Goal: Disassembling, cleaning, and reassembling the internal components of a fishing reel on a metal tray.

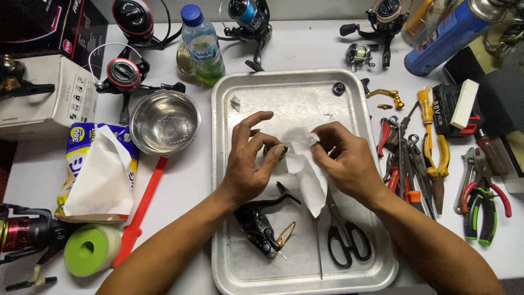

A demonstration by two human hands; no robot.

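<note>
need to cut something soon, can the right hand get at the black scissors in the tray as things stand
Probably yes, once freed: the black scissors lie in the tray just below the right hand, nothing covering their handles. That hand pinches white tissue now.

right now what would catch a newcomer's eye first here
Two bare hands meet over the middle of a metal tray: the left hand pinches a small dark part, the right hand presses white tissue to it. A black reel body and scissors lie below them; pliers crowd the tray's right.
</note>
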